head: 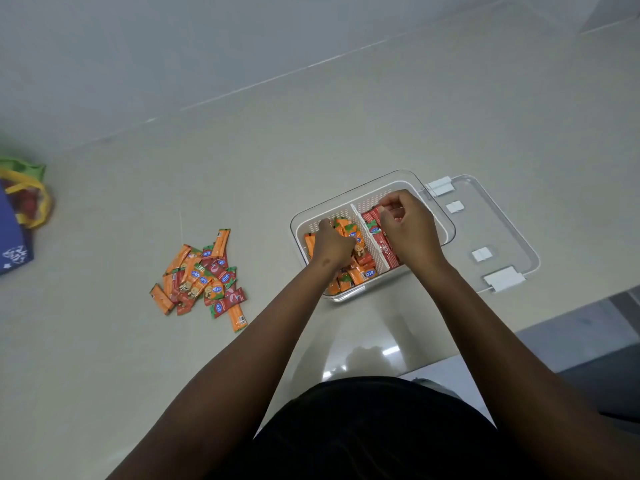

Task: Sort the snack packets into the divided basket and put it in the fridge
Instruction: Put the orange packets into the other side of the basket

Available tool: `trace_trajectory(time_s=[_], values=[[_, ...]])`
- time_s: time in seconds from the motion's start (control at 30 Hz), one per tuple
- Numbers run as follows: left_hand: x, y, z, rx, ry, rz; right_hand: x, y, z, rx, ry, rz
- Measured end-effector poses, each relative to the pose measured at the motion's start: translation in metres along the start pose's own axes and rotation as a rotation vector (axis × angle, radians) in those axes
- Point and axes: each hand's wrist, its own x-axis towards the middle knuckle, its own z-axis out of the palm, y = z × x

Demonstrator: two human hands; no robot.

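A white perforated divided basket (pixel 309 221) sits in a clear tub on the pale counter. Its left compartment holds orange packets (pixel 360 273) and its right compartment holds red packets (pixel 389 252). My left hand (pixel 331 244) reaches down into the left compartment, fingers curled round an orange packet (pixel 343 226) that stands among the others. My right hand (pixel 410 228) hovers over the right compartment, thumb and fingertips pinching the top end of a red packet (pixel 371 216). A loose pile of mixed orange and red packets (pixel 204 277) lies on the counter to the left.
The tub's clear lid (pixel 502 220) with white clips lies flat just right of the basket. A blue bag with yellow handles (pixel 19 220) stands at the far left edge. The counter's front edge (pixel 540 317) runs close on the right, with floor below.
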Motion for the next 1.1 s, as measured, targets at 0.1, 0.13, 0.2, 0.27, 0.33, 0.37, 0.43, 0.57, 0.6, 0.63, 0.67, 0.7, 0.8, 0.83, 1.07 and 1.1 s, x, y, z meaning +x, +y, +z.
trace_trajectory(time_s=[0.1,0.13,0.2,0.27,0.33,0.37,0.43,0.57,0.6,0.63,0.67,0.7,0.8,0.83,1.07,1.1], values=[[-0.009,-0.004,-0.014,0.072,0.07,0.164,-0.003,-0.004,0.006,0.011,0.005,-0.004],[-0.013,-0.004,-0.02,0.067,0.092,0.203,-0.004,-0.007,0.009,0.02,0.009,-0.013],[-0.021,-0.008,-0.037,0.042,0.161,0.273,-0.005,-0.014,0.019,0.033,0.01,-0.041],[-0.029,-0.013,-0.057,0.002,0.229,0.357,-0.007,-0.023,0.031,0.042,-0.009,-0.068],[-0.035,-0.025,-0.08,-0.028,0.276,0.4,-0.01,-0.034,0.046,0.069,-0.041,-0.084],[-0.037,-0.033,-0.093,-0.036,0.302,0.403,-0.012,-0.041,0.054,0.082,-0.059,-0.097],[-0.04,-0.057,-0.119,-0.039,0.347,0.376,-0.02,-0.055,0.073,0.104,-0.095,-0.125],[-0.043,-0.116,-0.172,-0.026,0.407,0.267,-0.041,-0.082,0.12,0.163,-0.225,-0.177],[-0.044,-0.13,-0.185,-0.006,0.424,0.243,-0.047,-0.087,0.133,0.154,-0.268,-0.195],[-0.044,-0.145,-0.198,0.014,0.442,0.218,-0.052,-0.09,0.148,0.139,-0.311,-0.206],[-0.044,-0.158,-0.209,0.028,0.463,0.187,-0.058,-0.092,0.162,0.113,-0.361,-0.208],[-0.044,-0.171,-0.221,0.036,0.485,0.151,-0.064,-0.093,0.177,0.07,-0.421,-0.204],[-0.043,-0.202,-0.25,0.032,0.537,0.035,-0.083,-0.082,0.226,-0.172,-0.63,-0.166],[-0.042,-0.211,-0.258,0.026,0.552,0.004,-0.089,-0.074,0.242,-0.26,-0.672,-0.155],[-0.013,-0.258,-0.299,0.016,0.592,-0.13,-0.116,-0.047,0.313,-0.578,-0.63,-0.165],[-0.006,-0.26,-0.303,0.021,0.591,-0.135,-0.117,-0.049,0.318,-0.608,-0.62,-0.17]])
